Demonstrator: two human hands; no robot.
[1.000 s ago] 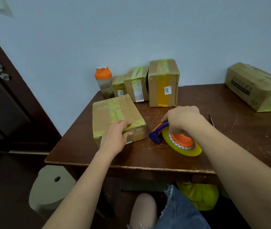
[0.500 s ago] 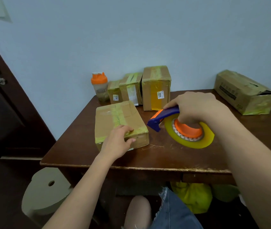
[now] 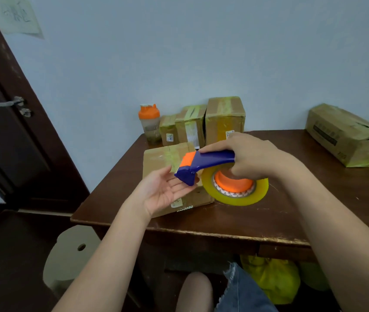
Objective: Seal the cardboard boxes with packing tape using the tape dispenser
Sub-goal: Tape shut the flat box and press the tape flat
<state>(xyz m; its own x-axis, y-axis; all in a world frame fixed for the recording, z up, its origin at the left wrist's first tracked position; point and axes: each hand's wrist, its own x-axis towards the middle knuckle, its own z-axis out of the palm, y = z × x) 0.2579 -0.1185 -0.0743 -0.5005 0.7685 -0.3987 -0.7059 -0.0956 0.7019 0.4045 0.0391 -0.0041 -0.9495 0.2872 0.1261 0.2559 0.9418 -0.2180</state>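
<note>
The right hand point(image 3: 250, 158) held the tape dispenser point(image 3: 203, 166) in a clenched grip around its blue handle, lifted above the counter point(image 3: 291, 212), with the yellowish tape roll point(image 3: 235, 190) hanging beneath. The left hand point(image 3: 163, 192) lay released, palm up, its fingers just under the dispenser's blue nose. Directly behind both sat the nearest cardboard box point(image 3: 163, 156), flat on the counter. At twelve o'clock from it stood three taped boxes point(image 3: 224, 118) against the wall, an orange-lidded shaker bottle point(image 3: 149, 122) at eleven, and a long box point(image 3: 348, 136) at two.
</note>
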